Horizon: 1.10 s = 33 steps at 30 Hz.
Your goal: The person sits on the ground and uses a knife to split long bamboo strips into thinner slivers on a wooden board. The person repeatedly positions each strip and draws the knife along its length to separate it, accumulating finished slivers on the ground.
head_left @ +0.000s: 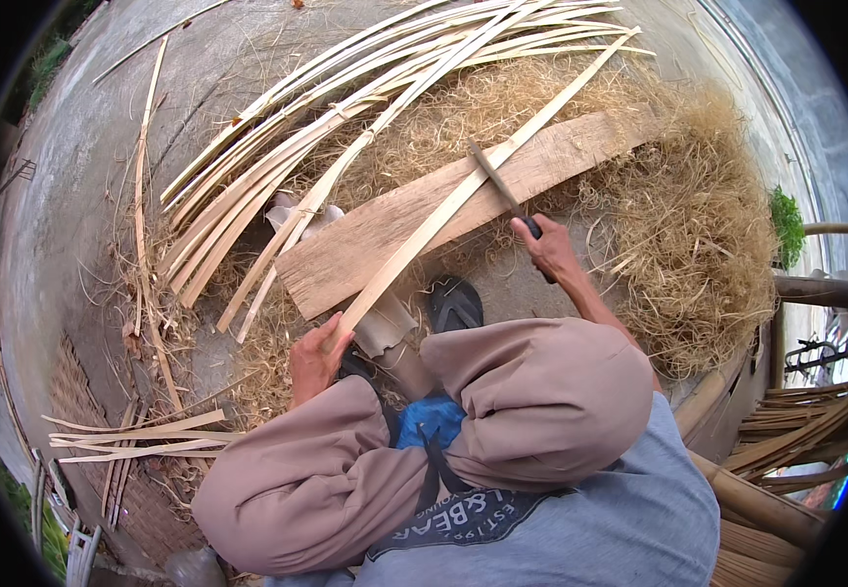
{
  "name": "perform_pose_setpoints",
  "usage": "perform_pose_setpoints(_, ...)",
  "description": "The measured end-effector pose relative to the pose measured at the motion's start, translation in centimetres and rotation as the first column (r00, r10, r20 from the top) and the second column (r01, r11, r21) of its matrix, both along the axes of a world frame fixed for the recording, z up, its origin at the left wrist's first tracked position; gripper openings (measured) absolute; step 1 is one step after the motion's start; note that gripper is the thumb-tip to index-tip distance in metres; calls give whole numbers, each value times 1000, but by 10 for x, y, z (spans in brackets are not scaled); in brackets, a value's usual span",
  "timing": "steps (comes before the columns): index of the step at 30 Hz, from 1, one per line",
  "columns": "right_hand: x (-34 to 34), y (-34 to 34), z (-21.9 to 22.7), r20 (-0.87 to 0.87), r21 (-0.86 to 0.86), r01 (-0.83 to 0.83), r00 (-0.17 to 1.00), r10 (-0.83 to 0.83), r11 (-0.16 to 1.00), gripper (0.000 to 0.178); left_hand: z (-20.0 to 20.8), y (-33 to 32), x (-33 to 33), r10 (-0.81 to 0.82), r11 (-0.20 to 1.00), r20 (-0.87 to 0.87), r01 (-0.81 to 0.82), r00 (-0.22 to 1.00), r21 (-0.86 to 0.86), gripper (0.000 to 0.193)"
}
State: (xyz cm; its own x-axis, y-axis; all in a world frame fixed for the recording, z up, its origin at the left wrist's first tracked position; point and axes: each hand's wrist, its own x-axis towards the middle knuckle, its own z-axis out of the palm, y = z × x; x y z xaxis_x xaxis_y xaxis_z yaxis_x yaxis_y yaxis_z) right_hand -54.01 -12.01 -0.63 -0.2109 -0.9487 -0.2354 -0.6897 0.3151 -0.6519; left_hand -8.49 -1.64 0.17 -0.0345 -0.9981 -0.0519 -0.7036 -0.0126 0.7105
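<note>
My left hand [317, 360] is closed round the near end of a long pale strip [431, 227], likely bamboo. The strip runs away from me to the upper right, lying across a wide wooden board [345, 252]. In my right hand [549, 249] is the dark handle of a knife [498, 184]. Its blade rests on or just over the strip, crossing it above the board; whether it touches I cannot tell. A sandalled foot [455, 303] shows just below the board.
Many long strips [277, 147] lie fanned out at the far left. Curly shavings [693, 235] are heaped on the right and around the board. Shorter strips [140, 437] lie at the near left. Bamboo poles [761, 504] and bundled strips [805, 430] are at the right.
</note>
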Motion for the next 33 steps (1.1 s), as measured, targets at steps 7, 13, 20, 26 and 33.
perform_pose_setpoints(7,110,89,-10,-102,-130,-392,919,381,911,45,21,1,3,-34,985,125,13,992,170,39)
perform_pose_setpoints(13,-41,-13,-2,-140,-202,187,966,-217,962,53,25,-7,-4,-40,977,58,27,998,210,39)
perform_pose_setpoints(20,98,56,-6,-137,-254,-462,887,441,850,48,38,2,10,-46,956,117,10,992,293,37)
perform_pose_setpoints(26,-95,-39,-1,-65,-113,372,922,-381,921,60,29,34,52,-3,977,-23,8,1000,213,34)
perform_pose_setpoints(33,73,17,-4,67,-127,-99,992,109,987,50,20,10,47,-82,982,255,34,963,188,49)
